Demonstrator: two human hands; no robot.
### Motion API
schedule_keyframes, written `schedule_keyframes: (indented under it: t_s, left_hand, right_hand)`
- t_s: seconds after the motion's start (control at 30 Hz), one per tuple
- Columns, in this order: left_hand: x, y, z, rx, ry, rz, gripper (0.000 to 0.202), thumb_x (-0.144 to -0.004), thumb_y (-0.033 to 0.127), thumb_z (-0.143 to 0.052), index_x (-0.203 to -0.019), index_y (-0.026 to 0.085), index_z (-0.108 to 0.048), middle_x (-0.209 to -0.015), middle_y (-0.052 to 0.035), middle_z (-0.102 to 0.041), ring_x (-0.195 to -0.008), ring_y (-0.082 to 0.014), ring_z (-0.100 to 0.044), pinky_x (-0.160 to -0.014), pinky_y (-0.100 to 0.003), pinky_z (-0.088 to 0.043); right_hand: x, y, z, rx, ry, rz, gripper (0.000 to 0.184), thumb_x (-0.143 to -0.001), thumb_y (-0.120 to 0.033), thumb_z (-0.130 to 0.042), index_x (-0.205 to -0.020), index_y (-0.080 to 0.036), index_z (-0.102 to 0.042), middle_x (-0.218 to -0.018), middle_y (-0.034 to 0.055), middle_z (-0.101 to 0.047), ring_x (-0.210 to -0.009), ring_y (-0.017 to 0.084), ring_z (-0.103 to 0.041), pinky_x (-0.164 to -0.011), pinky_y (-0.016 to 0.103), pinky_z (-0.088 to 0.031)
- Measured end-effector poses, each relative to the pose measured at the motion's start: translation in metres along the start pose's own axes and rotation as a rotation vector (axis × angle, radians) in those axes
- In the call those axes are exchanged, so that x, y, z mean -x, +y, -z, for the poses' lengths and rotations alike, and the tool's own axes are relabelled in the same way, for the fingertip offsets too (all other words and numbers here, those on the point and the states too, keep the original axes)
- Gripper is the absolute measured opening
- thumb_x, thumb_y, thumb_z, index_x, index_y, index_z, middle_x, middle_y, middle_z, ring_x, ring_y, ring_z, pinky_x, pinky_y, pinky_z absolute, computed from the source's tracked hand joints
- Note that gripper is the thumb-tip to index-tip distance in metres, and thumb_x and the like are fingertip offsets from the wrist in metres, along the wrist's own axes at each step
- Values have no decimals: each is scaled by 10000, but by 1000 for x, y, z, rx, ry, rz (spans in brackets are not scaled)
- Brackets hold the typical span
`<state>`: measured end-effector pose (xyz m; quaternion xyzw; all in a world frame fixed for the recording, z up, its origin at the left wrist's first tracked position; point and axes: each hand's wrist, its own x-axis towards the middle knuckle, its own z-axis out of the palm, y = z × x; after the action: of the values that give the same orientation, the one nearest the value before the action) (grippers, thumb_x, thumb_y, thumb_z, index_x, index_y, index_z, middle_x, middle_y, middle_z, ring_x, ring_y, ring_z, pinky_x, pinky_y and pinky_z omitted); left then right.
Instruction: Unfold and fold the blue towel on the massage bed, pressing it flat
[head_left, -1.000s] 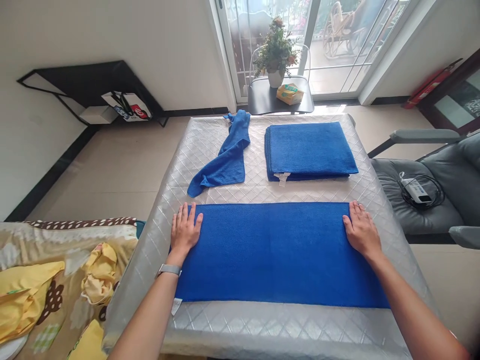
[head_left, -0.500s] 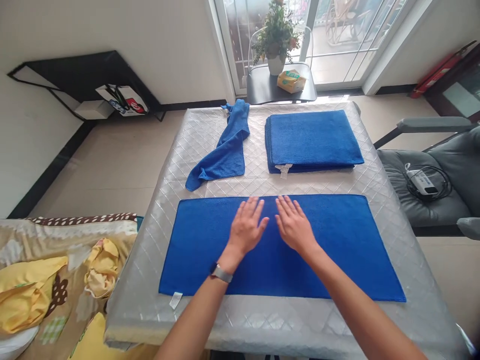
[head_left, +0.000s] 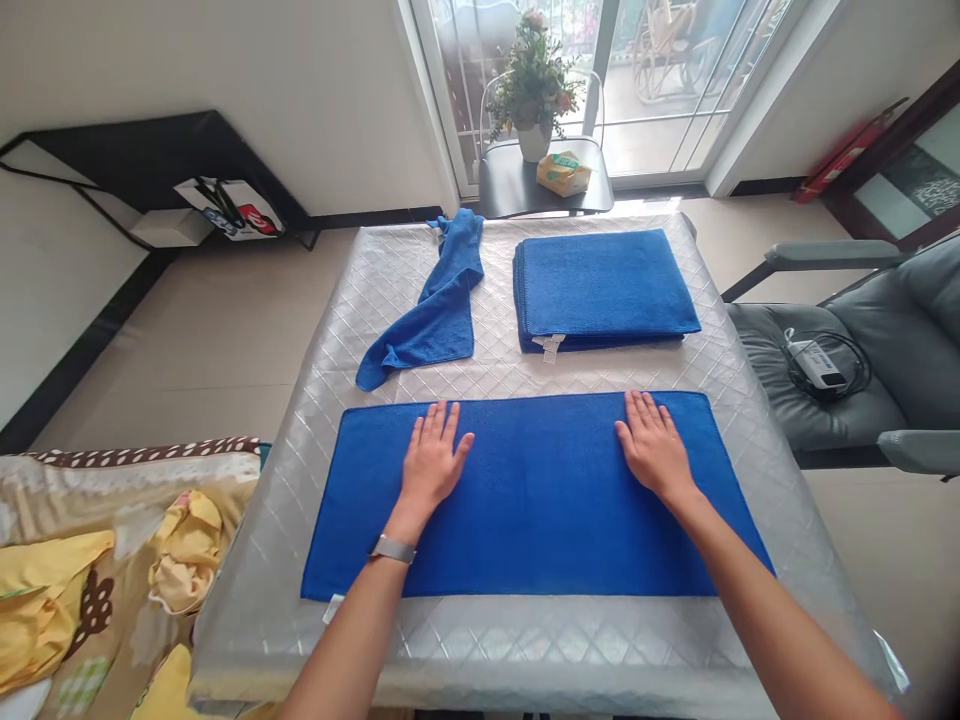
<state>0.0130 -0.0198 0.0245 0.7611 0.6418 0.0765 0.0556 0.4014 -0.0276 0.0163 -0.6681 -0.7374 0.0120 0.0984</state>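
Observation:
A blue towel [head_left: 536,500] lies spread flat across the near half of the table, with a white label at its lower left corner. My left hand [head_left: 435,455] rests flat on its left part, fingers stretched toward the far edge. On the right part of the same towel lies my right hand [head_left: 651,443], palm down with fingers extended. Beyond them, a folded stack of blue towels [head_left: 604,285] sits at the far right, its labels hanging out in front. A crumpled blue towel [head_left: 439,310] lies loosely at the far left.
A silver quilted cover [head_left: 480,640] drapes the table. Behind it stands a chair bearing a potted plant [head_left: 534,100] and a yellow tissue pack [head_left: 562,174]. To the right, a grey armchair [head_left: 780,400] holds a power strip [head_left: 821,362]. Yellow cloths [head_left: 187,550] lie on bedding at left.
Both hands have slid apart over the towel, the left toward its left end and the right toward its right end. The whole view has shifted slightly.

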Motion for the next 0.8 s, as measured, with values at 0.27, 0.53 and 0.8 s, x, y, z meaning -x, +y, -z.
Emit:
schedule_keyframes:
  t_s: [0.27, 0.53, 0.8]
  left_hand:
    - [13, -112, 16, -32, 20, 286, 710, -1044, 551, -202, -1604, 129, -313, -1693, -197, -219, -1573, -332, -199, -1260, -570, -188]
    - [16, -127, 16, -44, 28, 308, 698, -1042, 563, -211, -1617, 173, -286, -1710, -154, -188, -1579, -307, -184, -1265, -550, -189]
    - [16, -122, 18, -7, 69, 306, 685, -1044, 564, -240, -1605, 179, -324, -1701, -155, -217, -1573, -312, -209, -1269, -550, -185]
  right_hand:
    - [5, 79, 8, 34, -36, -171, 662, -1054, -420, -241, -1637, -108, -208, -1657, 165, -340, -1546, 290, -281, -1252, 529, -256]
    - [6, 78, 10, 50, -36, -176, 656, -1056, -413, -240, -1615, -73, -266, -1658, 175, -331, -1549, 283, -274, -1259, 503, -261]
    - [5, 78, 9, 47, -25, -189, 653, -1058, -420, -232, -1609, -73, -290, -1662, 154, -332, -1553, 272, -263, -1266, 490, -253]
